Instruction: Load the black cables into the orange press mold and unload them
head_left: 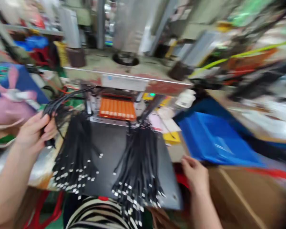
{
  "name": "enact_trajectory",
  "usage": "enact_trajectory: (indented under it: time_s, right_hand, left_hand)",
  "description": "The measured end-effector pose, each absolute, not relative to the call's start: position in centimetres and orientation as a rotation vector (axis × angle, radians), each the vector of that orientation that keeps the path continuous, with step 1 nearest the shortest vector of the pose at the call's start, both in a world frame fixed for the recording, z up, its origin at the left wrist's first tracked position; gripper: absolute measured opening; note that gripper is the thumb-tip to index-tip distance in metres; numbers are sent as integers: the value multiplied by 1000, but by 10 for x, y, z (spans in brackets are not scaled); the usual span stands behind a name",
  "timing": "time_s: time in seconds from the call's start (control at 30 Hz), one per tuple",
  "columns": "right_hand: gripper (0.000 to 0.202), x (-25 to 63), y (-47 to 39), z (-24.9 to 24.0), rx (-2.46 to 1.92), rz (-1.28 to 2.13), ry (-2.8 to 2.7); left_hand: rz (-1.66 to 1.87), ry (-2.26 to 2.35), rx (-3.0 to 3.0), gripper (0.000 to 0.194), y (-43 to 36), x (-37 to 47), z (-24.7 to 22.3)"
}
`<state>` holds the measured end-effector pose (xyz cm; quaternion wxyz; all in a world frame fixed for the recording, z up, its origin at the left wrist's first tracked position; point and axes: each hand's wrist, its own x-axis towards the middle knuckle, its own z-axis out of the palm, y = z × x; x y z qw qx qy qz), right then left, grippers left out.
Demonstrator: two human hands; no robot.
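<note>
My left hand (38, 130) is closed round a bundle of black cables (62, 101) at the left, beside the machine. My right hand (195, 173) is at the right, just past the edge of the dark plate (107, 143); its fingers are curled, and blur hides whether anything is between them. Two piles of black cables with small white ends lie on the plate, one at the left (77, 149) and one at the right (143, 156). Behind them, an orange ribbed block (117, 108) sits under the press.
The machine's heavy plate (128, 76) spans above the work area. A blue plastic bag (216, 140) lies at the right, above a cardboard box (238, 194). A pink item with a bow (10, 108) is at the left. Red stool legs (45, 210) show below.
</note>
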<state>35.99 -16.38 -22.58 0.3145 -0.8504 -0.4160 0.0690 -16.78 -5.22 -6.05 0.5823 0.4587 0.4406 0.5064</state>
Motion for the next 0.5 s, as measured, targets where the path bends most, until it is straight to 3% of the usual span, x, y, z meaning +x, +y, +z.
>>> enact_trajectory:
  time_s: [0.13,0.23,0.4,0.5]
  right_hand:
    - [38,304,-96,-201,-1885,386,-1558]
    - [31,203,-69,-171,-1455,704,-2138]
    - [24,62,-47,-154,-1421,674,-2593]
    - [18,30,-39,-161,-1579,620,-2589]
  left_hand:
    - [1305,1435,1428,22,-54,-216,-39]
    - [1131,2022,1740,23,-50,-244,-48]
    - [-18,2709,2104,45,-50,-243,-112]
    - [-281,2720,2098,58,-56,-230,-146]
